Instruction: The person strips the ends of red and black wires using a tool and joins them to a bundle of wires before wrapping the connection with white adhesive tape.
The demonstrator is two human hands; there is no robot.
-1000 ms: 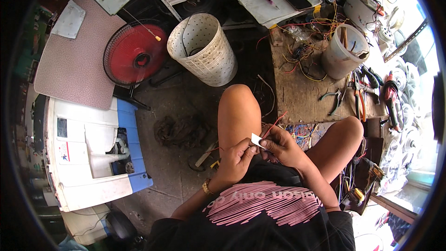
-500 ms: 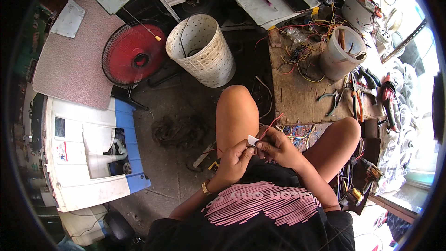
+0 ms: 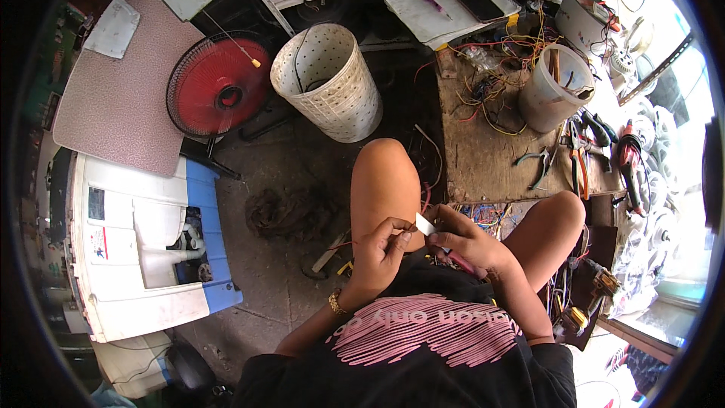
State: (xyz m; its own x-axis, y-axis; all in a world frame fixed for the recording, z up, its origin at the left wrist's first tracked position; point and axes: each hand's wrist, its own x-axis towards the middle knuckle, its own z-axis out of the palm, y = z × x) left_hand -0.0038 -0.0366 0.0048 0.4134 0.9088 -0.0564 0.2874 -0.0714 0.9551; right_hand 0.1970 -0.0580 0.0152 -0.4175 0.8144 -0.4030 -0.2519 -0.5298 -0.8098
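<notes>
My left hand is closed in a pinch just left of a small white strip; what lies between its fingertips is too small to make out. My right hand grips the white strip between thumb and fingers, with a reddish-pink object, partly hidden, under its palm. A red wire rises behind my hands. Both hands are over my lap, between my bare knees.
A wooden bench bears pliers, tangled wires and a plastic container. Ahead stand a perforated bin and red fan. A white-and-blue appliance is left; a drill lies right.
My hands have drawn slightly apart and the white strip is tilted more in my right hand. The reddish-pink object now shows under the right hand, and the red wire has shifted.
</notes>
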